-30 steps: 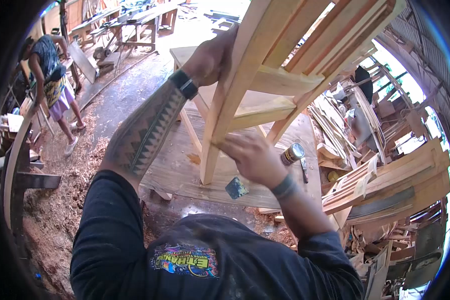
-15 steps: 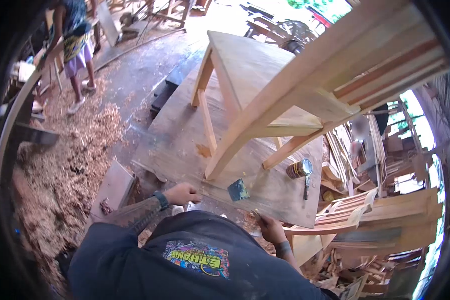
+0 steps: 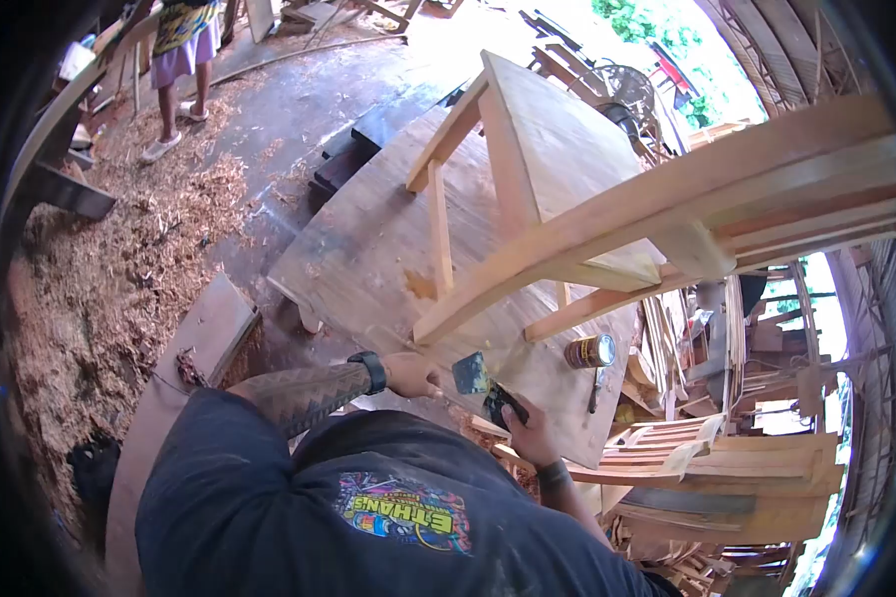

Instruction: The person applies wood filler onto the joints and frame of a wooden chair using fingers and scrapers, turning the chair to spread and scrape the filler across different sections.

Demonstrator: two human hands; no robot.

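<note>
My right hand point(image 3: 533, 433) is wrapped around a black-handled tool point(image 3: 505, 405), which looks like a putty knife. The tool's far end meets a small dark green square plate point(image 3: 470, 373) speckled with yellow paste; whether they are joined I cannot tell. My left hand point(image 3: 413, 375) has its fingers curled at the near edge of a wooden board point(image 3: 368, 298), left of the plate; anything inside them is hidden. An unpainted wooden chair point(image 3: 513, 159) stands on the board, its backrest reaching toward the upper right. Near its leg sits an open can point(image 3: 589, 350), with a dark-handled knife point(image 3: 595, 393) beside it.
Wood shavings point(image 3: 169, 239) cover the floor at left, where another person point(image 3: 184, 60) stands. A plank point(image 3: 194, 343) lies by my left arm. Slatted wooden chair parts point(image 3: 657, 448) and stacked timber point(image 3: 737, 488) crowd the right side.
My right hand has moved up and left, bringing the black-handled tool to the green plate. My left hand has shifted right, closer to the plate. The view has tilted slightly.
</note>
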